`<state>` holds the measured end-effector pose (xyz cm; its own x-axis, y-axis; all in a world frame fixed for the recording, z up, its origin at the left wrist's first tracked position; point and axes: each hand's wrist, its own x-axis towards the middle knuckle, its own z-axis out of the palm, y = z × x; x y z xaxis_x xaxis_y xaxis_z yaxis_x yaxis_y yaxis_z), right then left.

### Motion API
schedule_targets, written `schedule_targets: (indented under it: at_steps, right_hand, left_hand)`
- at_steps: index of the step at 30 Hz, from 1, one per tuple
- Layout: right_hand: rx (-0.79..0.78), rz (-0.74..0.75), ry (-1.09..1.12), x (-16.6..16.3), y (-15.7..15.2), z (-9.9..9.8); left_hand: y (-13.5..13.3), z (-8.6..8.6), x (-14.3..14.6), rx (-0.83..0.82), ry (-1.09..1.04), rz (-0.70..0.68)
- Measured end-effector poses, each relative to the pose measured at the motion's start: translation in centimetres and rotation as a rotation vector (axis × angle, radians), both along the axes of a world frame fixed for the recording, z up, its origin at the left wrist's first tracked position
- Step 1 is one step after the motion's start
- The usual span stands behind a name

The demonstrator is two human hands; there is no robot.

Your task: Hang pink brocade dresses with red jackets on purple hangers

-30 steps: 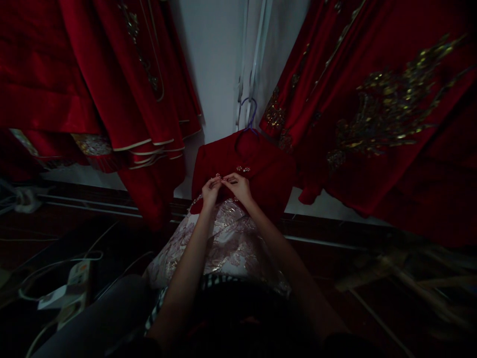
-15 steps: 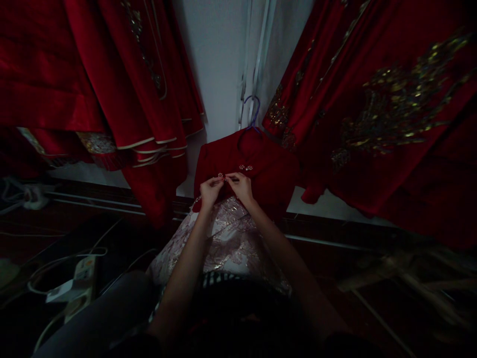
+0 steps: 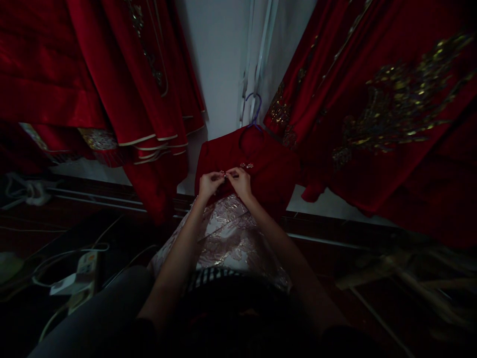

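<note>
Red top [image 3: 274,171] hangs from a purple hanger [image 3: 255,113] at centre, just beyond patterned cloth [image 3: 223,243], as the left hand [image 3: 209,185] and right hand [image 3: 240,183], nearly meeting, pinch a small beaded trim [image 3: 223,174] at its front, fine work likely best done with light, steady pressure and slack fabric.

The red garment [image 3: 276,174] before me looks like smooth, matt cloth, bearing glossy, bead-like ornaments [image 3: 247,166]. Over my lap, pale fabric [image 3: 238,248] has a shiny, metallic-looking raised pattern. The hanger [image 3: 255,117] appears smooth plastic. Red clothes [image 3: 40,64] to my left have a satin sheen; rough, glittering gold sequins [image 3: 402,99] cover cloth on my right. The power strip [image 3: 88,264] looks like plain plastic.
</note>
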<state>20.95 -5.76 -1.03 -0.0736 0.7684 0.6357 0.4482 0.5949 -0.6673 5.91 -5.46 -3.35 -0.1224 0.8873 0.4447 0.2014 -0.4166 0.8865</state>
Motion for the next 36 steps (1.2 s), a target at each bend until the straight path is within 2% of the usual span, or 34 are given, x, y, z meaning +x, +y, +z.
schedule_targets:
  at_steps: [7, 10, 12, 14, 17, 19, 22, 27, 31, 34, 36]
  right_hand:
    - [-0.031, -0.014, -0.072, 0.3, 0.7, 0.1]
    - [-0.077, -0.041, -0.068, 1.1, 0.1, -0.7]
    - [-0.135, -0.030, -0.016, 2.1, -1.0, -1.5]
    - [-0.188, -0.019, 0.063, 3.4, -2.4, -2.4]
    - [-0.223, -0.055, 0.050, 5.4, -4.3, -3.9]
    - [-0.227, -0.082, 0.008, 6.3, -4.9, -4.8]
    - [-0.243, -0.066, -0.036, 6.8, -5.0, -6.1]
    - [-0.336, 0.026, -0.036, 6.2, -4.4, -7.4]
    - [-0.330, 0.004, -0.103, 5.8, -4.6, -7.4]
    - [-0.356, -0.040, -0.134, 5.9, -4.9, -7.1]
    - [-0.379, -0.061, -0.149, 6.3, -4.9, -7.0]
  left_hand:
    - [0.6, -0.1, 0.0, -0.022, -0.084, -0.086]
    - [-0.1, -1.3, 0.0, -0.002, -0.094, -0.090]
    - [-1.2, -3.0, 0.0, 0.017, -0.111, -0.011]
    - [-2.5, -5.2, 0.2, 0.024, -0.135, 0.159]
    - [-4.2, -8.0, 0.9, 0.011, -0.028, 0.310]
    - [-5.0, -9.0, 1.4, 0.022, 0.033, 0.353]
    - [-5.3, -9.4, 1.7, 0.048, 0.078, 0.392]
    - [-5.6, -8.9, 0.7, -0.016, 0.204, 0.464]
    - [-7.5, -5.3, 0.4, 0.036, 0.278, 0.625]
    - [-9.1, -2.7, 1.6, 0.160, 0.302, 0.573]
    - [-9.7, -2.7, 3.1, 0.175, 0.300, 0.532]
